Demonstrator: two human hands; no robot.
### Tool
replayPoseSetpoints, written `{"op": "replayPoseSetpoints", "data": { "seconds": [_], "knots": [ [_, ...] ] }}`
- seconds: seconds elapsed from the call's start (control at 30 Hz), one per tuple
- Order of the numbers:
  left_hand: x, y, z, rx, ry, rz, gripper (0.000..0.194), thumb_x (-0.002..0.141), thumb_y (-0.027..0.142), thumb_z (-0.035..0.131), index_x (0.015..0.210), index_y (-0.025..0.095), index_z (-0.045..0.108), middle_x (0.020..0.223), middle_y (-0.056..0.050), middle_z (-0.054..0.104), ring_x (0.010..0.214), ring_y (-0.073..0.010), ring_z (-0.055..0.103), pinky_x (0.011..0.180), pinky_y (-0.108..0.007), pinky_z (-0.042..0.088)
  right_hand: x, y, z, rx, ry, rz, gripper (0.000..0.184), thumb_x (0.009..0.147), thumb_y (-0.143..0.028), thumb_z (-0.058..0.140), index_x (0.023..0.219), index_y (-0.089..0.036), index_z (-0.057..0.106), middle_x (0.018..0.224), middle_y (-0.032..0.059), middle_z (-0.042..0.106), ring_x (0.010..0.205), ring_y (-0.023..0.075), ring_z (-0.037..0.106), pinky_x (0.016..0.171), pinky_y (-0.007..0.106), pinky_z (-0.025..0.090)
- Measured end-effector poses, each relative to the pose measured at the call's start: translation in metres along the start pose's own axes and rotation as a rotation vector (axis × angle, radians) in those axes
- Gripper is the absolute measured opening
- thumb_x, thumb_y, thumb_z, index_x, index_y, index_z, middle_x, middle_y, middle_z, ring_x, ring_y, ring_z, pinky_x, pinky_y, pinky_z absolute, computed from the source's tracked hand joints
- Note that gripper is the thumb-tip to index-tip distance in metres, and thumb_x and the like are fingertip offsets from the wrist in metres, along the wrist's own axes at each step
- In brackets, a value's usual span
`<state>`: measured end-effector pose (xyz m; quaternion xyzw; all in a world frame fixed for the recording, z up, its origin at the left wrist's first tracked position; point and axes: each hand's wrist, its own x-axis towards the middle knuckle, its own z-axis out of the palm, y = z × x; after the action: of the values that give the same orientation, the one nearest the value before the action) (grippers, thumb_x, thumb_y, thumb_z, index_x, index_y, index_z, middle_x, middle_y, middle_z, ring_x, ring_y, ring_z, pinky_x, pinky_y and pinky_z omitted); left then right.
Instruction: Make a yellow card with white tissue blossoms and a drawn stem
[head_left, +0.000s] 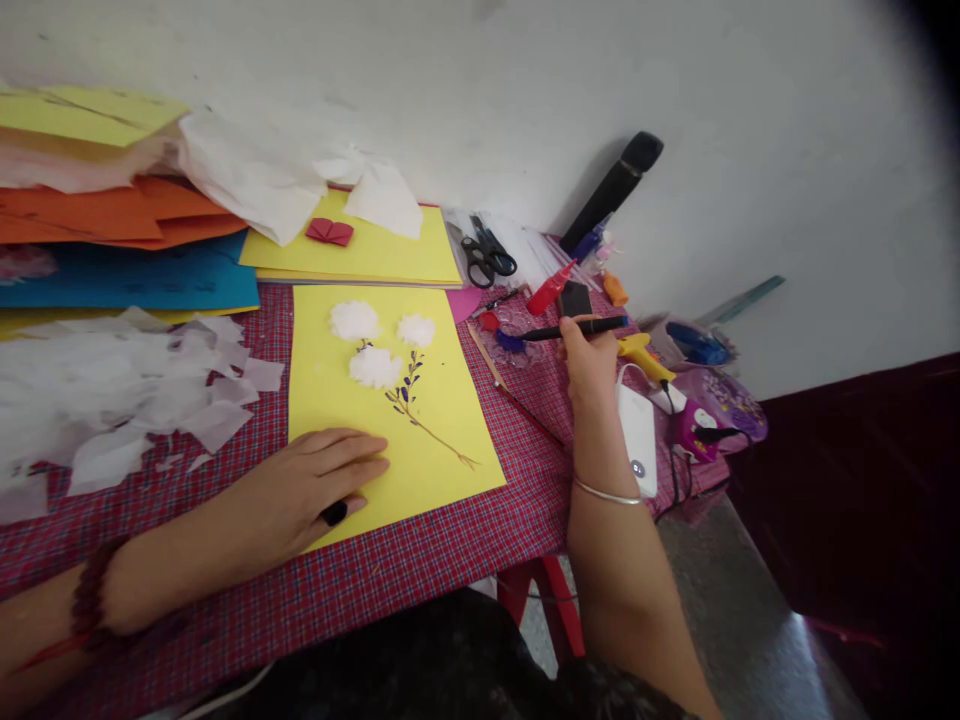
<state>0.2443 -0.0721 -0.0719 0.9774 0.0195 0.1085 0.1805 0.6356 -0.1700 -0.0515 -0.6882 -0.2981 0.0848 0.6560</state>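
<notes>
My left hand lies flat with fingers stretched out on the lower left part of a yellow sheet of paper, a dark ring on one finger. Three fluffy white paper blossoms sit on the sheet, beside a brown stem with small dark purple leaves. Off to the right, my right hand is closed around a black pen, held nearly level. Its left end points at a dark blue paint blob on clear plastic; whether they touch I cannot tell. A red blob lies beside it.
White tissue pieces are heaped at left, below stacked coloured papers. Black scissors, a red bottle and a slim brush lie nearby. A white power bank and yellow glue gun stand at right. The wall borders the back.
</notes>
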Motion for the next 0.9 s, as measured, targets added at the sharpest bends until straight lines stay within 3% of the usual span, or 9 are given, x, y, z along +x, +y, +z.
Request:
{"op": "replayPoseSetpoints", "data": {
  "seconds": [0.13,0.53,0.67,0.73,0.9],
  "knots": [
    [0.001,0.000,0.000,0.001,0.018,0.016,0.034,0.096,0.025,0.051,0.128,0.024,0.061,0.136,-0.005,0.060,0.125,-0.0212,0.053,0.107,-0.036,0.043,-0.006,-0.002,0.009,-0.077,0.031,0.010,0.020,0.074,-0.036,0.071,0.076,-0.020,0.058,0.050,-0.0083,0.052,0.044,0.0096,0.047,0.043,0.022,0.040],
    [0.003,0.005,-0.005,-0.012,0.012,0.026,0.033,0.096,0.020,0.051,0.127,0.022,0.060,0.136,-0.006,0.060,0.125,-0.0206,0.051,0.107,-0.034,0.040,-0.009,0.001,0.016,-0.035,0.074,0.029,0.018,0.071,-0.033,0.072,0.072,-0.020,0.059,0.048,-0.0081,0.054,0.042,0.0095,0.049,0.040,0.021,0.041],
    [0.007,0.011,-0.009,-0.012,0.012,0.050,0.032,0.096,0.019,0.050,0.127,0.017,0.059,0.134,-0.009,0.061,0.125,-0.0212,0.051,0.108,-0.035,0.040,-0.015,-0.009,0.018,0.050,0.082,0.021,0.018,0.072,-0.034,0.071,0.072,-0.021,0.060,0.049,-0.0073,0.053,0.043,0.0098,0.049,0.039,0.021,0.039],
    [0.007,0.011,-0.010,-0.006,0.006,0.050,0.033,0.095,0.019,0.051,0.127,0.016,0.058,0.134,-0.009,0.060,0.126,-0.0220,0.050,0.109,-0.036,0.039,-0.025,-0.019,0.022,0.147,-0.020,0.046,0.015,0.075,-0.035,0.068,0.076,-0.021,0.062,0.052,-0.0051,0.056,0.045,0.0108,0.052,0.040,0.022,0.040],
    [0.005,0.010,-0.006,-0.019,0.017,0.032,0.035,0.094,0.019,0.055,0.128,0.017,0.057,0.136,-0.010,0.059,0.128,-0.0231,0.049,0.110,-0.037,0.038,-0.067,-0.040,0.046,0.228,-0.541,0.171,0.013,0.078,-0.034,0.064,0.073,-0.021,0.064,0.046,-0.0047,0.051,0.040,0.0109,0.047,0.039,0.024,0.037]
  ]
}}
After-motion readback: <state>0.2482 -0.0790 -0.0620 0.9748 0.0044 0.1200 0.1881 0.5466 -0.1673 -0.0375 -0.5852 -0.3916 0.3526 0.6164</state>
